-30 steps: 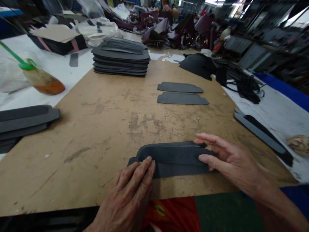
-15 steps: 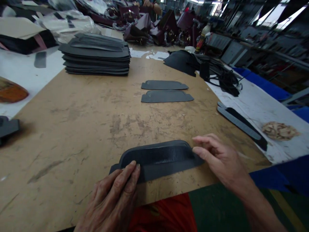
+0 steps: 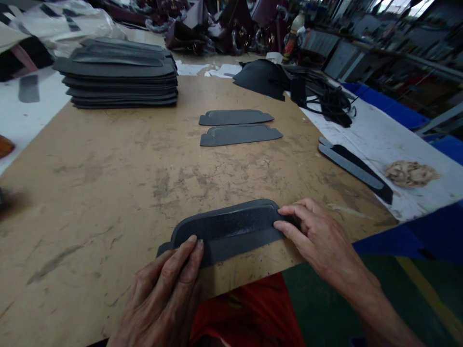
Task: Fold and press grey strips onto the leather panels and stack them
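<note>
Holding the left hand [image 3: 162, 289] palm down, with fingers [image 3: 181, 255] close together and pointing forward. Keeping the right hand [image 3: 320, 233] turned inward toward it, with thumb [image 3: 289, 232] and index finger [image 3: 293, 210] slightly parted, bare forearm [image 3: 376, 299] slanting outward.

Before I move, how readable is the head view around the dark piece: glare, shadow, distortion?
Head view: patchy sheen on the dark piece, its outline readable; soft shadow on the board beside the left hand; bright windows top right against a dim, soft background; outer edges look stretched.
</note>
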Tool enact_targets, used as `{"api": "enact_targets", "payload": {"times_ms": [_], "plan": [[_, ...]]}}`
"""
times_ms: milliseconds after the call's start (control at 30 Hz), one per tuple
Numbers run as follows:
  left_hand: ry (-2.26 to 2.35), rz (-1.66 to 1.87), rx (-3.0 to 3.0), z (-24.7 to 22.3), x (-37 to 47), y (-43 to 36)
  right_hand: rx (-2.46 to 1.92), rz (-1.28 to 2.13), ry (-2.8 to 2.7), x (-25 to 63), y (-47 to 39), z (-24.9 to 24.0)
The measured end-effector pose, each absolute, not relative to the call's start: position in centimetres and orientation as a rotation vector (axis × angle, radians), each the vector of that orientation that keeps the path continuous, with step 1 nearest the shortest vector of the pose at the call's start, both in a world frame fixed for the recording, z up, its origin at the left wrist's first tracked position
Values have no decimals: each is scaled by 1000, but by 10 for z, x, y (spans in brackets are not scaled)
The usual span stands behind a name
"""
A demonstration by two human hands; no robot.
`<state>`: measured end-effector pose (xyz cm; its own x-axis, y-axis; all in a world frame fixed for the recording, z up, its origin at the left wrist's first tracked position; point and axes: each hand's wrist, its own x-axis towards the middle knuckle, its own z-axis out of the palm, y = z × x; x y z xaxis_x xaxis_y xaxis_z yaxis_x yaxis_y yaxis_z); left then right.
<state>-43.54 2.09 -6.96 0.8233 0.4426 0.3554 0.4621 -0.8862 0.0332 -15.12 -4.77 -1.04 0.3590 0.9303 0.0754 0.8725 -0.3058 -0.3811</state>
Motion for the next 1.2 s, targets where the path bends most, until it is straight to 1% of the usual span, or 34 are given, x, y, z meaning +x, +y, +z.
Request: {"api": "enact_targets", "payload": {"times_ms": [167, 367, 700, 967, 1200], "plan": [[-664, -484, -2947, -64, -432, 21, -2217, 284, -1426, -153, -47, -10], [-656, -503, -2931, -59, -429, 20, -2124, 505, -1204, -149, -44, -14], [-598, -472, -2933, -59, -434, 23, -2081, 572, -1114, -146, -32, -21], [-837, -440, -2890, -62, -434, 17, -2158, 615, -1135, -143, -24, -20], [-706, -523, -2883, -70, -442, 23, -2230, 609, -1141, -145, -19, -19]]}}
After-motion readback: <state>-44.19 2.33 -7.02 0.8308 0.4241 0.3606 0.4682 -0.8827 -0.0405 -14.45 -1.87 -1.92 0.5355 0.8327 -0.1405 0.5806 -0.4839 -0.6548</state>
